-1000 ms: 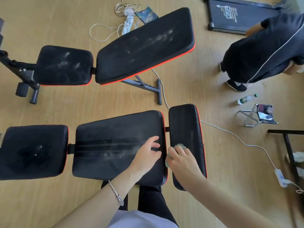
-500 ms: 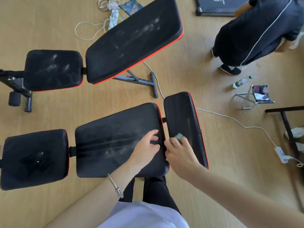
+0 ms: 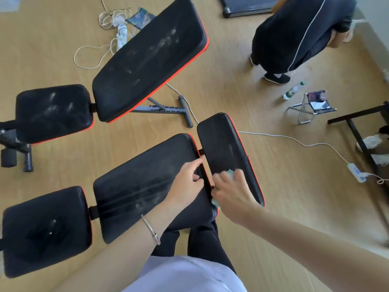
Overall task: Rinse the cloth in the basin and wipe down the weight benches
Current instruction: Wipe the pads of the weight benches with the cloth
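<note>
The near weight bench has three black, red-edged pads: a left pad (image 3: 42,228), a dusty middle pad (image 3: 134,186) and a right end pad (image 3: 225,142). My right hand (image 3: 231,192) presses a pale green cloth (image 3: 230,172) onto the near part of the end pad, and the cloth peeks out past my fingertips and under my palm. My left hand (image 3: 186,182) rests on the right edge of the middle pad, with the index finger reaching the gap. The far bench stands behind, its inclined back pad (image 3: 147,60) and seat (image 3: 52,112) streaked with dust. No basin is in view.
A person in dark clothes (image 3: 294,34) crouches at the back right. A water bottle (image 3: 292,91), a small folding stool (image 3: 311,106), a white cable with a power strip (image 3: 356,169) and a black frame (image 3: 357,131) lie on the wooden floor to the right. Tangled cords (image 3: 113,20) lie behind the far bench.
My right hand has shifted the cloth a little along the end pad. My left hand stays at the middle pad's edge. My view has tilted, so the benches appear rotated.
</note>
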